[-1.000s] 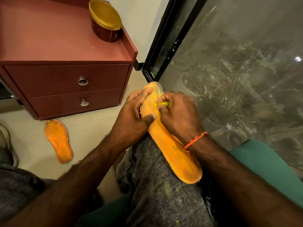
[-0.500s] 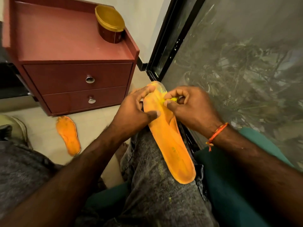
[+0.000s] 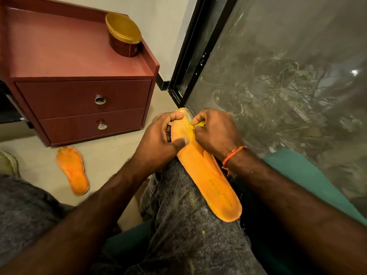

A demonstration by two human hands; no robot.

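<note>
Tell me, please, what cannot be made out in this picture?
Head view:
1) yellow strip: mostly hidden by the fingers of the right hand that pinch it.
2) insole underside: hidden by the knee and the left hand.
3) green print on the insole: too small to read.
4) pale shoe: cut off by the left edge.

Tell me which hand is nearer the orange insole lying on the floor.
Left. The left hand grips the lap insole from the side facing the floor insole; the right hand pinches that insole's other edge, farther off, beside the window.
</note>
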